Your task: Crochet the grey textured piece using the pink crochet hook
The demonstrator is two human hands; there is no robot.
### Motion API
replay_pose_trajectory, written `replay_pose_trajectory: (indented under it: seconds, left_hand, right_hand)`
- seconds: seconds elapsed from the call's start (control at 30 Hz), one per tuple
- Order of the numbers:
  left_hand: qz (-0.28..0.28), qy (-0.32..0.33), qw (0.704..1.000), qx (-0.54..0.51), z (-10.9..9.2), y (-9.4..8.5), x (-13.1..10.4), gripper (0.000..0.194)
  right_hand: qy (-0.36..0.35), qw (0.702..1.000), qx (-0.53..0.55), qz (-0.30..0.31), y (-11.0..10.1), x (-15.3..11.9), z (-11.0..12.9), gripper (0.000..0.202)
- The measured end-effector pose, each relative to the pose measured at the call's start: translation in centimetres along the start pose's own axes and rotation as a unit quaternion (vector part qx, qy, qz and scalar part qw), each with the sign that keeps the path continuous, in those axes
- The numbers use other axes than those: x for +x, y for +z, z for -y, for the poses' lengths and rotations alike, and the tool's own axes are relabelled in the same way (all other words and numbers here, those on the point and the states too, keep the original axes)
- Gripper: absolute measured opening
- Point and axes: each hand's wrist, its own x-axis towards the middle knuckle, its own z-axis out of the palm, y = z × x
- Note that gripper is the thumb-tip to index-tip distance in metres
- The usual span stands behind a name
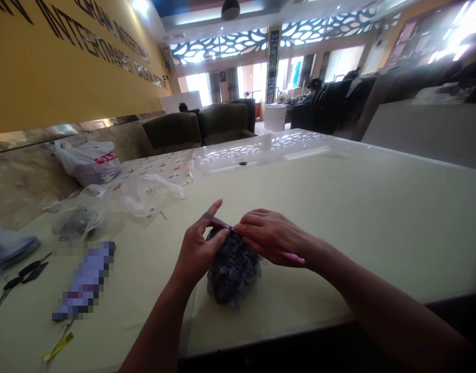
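Note:
A dark grey, ruffled bundle [233,269] hangs below my hands over the near part of the pale table, close to its front edge. My left hand [202,246] pinches the bundle's top edge between thumb and fingers, with the index finger pointing up. From the right, my right hand [271,233] is closed around a slim pink tool [294,257], whose rounded end sticks out below the palm. The tool's tip is hidden where the fingers of both hands meet at the top of the bundle.
On the pale table [339,207], clear plastic bags [148,194], a blurred-out blue object [86,282], keys [24,277] and a white shopping bag [92,160] lie to the left. Green chairs [173,129] stand beyond; a person [314,88] sits far back.

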Motion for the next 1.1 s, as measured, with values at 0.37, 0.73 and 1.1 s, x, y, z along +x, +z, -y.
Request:
replay_pose_trajectory:
  seconds: [0.37,0.73,1.1]
  left_hand:
    - [0.027,-0.143,0.949,-0.279,1.2,0.8,0.0,0.072]
    - [0.13,-0.219,0.879,-0.404,0.6,-0.4,0.2,0.073]
    - [0.063,-0.163,0.923,-0.343,1.0,-0.8,0.6,0.062]
  right_hand:
    - [0.041,0.963,-0.163,-0.213,3.3,0.6,1.8,0.029]
    - [-0.049,0.979,0.015,-0.197,1.5,-0.4,0.3,0.012]
    - [0.085,0.922,0.356,-0.128,-0.6,-0.5,-0.5,0.014]
